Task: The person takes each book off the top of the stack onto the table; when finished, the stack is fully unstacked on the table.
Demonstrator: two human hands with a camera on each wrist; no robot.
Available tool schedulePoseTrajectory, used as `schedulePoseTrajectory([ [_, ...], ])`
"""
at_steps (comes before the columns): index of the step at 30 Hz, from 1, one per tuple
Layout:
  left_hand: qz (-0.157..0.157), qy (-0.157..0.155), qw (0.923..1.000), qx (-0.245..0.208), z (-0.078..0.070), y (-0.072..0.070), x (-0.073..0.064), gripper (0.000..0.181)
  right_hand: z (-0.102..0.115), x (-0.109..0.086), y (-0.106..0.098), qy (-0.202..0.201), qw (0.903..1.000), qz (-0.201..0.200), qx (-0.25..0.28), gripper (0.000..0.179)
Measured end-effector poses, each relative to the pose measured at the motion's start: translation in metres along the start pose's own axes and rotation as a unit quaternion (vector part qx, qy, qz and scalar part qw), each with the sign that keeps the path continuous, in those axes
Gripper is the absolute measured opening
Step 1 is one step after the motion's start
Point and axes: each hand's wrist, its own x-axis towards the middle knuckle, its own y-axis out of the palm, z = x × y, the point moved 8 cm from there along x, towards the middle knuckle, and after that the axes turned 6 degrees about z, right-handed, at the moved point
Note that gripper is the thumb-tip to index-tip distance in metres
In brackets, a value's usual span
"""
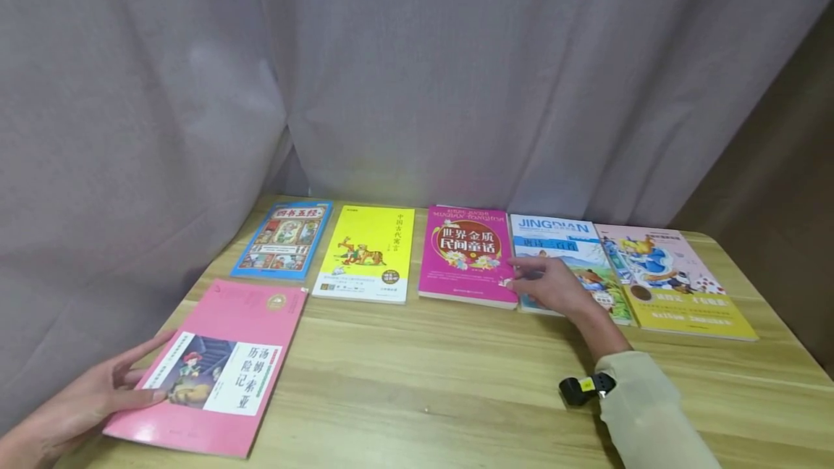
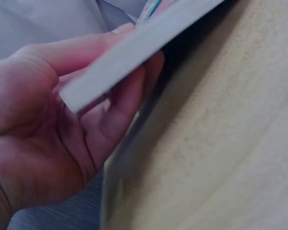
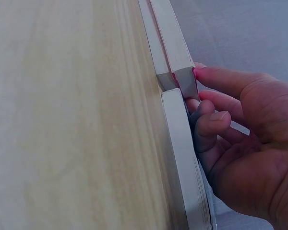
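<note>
My left hand (image 1: 98, 393) grips the left edge of a pink paperback (image 1: 215, 433), thumb on the cover. In the left wrist view, fingers curl beneath the book's pale page edge (image 2: 134, 52), which is tilted above the table. My right hand (image 1: 554, 284) pinches the right edge of a magenta book (image 1: 464, 281), its fingertips at the corner. The right wrist view shows the magenta book's page block (image 3: 175, 43) lying on another book (image 3: 153, 43). Under the right hand lies a blue-and-white book (image 1: 554, 224), partly covered by it.
A blue book (image 1: 280, 237) and a yellow book (image 1: 374, 230) lie at the back left. A pink-and-yellow book (image 1: 691, 302) lies at the far right, against the blue-and-white one. A grey curtain (image 1: 456, 78) hangs behind the wooden table (image 1: 404, 382).
</note>
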Motion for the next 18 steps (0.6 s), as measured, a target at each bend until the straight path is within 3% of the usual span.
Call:
schedulePoseTrajectory([
  [3, -0.069, -0.057, 0.9934, 0.071, -0.004, -0.006, -0.002, 0.103, 0.001, 0.000, 0.000, 0.002, 1.0000, 0.001, 0.004, 0.065],
  [5, -0.102, -0.084, 0.9839, 0.121, -0.008, -0.009, -0.004, 0.105, 0.000, 0.000, 0.000, 0.007, 1.0000, 0.001, 0.006, 0.064],
  [10, -0.133, -0.120, 0.9584, 0.222, -0.019, -0.013, -0.011, 0.103, 0.000, -0.001, 0.000, 0.008, 0.9999, -0.004, 0.008, 0.063],
  [14, -0.148, -0.100, 0.9457, 0.272, -0.038, -0.012, -0.014, 0.098, 0.001, -0.001, -0.001, 0.000, 0.9999, -0.007, 0.008, 0.063],
  [18, -0.160, -0.015, 0.9323, 0.324, -0.070, -0.004, -0.015, 0.082, 0.002, -0.002, -0.001, -0.005, 1.0000, -0.006, 0.006, 0.064],
])
